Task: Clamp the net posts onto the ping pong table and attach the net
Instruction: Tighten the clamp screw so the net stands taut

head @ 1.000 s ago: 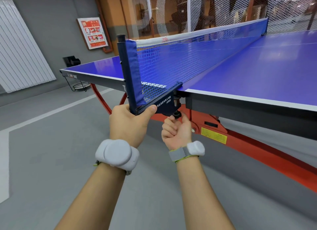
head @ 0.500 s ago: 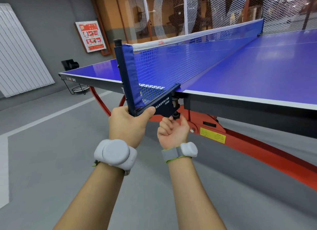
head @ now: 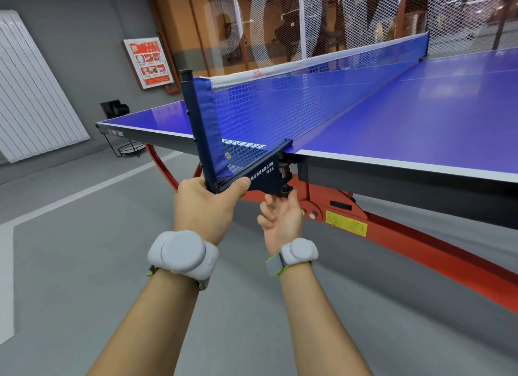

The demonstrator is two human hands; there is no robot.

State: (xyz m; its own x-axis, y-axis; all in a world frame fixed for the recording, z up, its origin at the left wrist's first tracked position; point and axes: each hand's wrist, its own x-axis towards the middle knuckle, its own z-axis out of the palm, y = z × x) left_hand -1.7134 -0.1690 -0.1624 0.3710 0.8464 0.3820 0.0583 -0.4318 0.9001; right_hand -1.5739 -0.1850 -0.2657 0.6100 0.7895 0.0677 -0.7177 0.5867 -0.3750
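Note:
A dark blue net post (head: 197, 129) with its clamp bracket (head: 266, 176) sits on the near edge of the blue ping pong table (head: 420, 140). The blue net (head: 294, 104) with a white top band stretches from it to the far post (head: 424, 46). My left hand (head: 206, 204) grips the base of the near post, thumb on the bracket. Below the bracket, my right hand (head: 281, 217) is palm up, its fingertips pinching the black clamp screw knob (head: 286, 191).
The table's red frame (head: 392, 230) runs under the top to the right. A black ball stand (head: 123, 129) stands by the far left corner. Grey floor with a white line lies to the left. A mesh fence (head: 364, 20) backs the table.
My right hand has turned at the knob, its fingers less curled than before. The left hand keeps its grip on the post. The view has shifted slightly.

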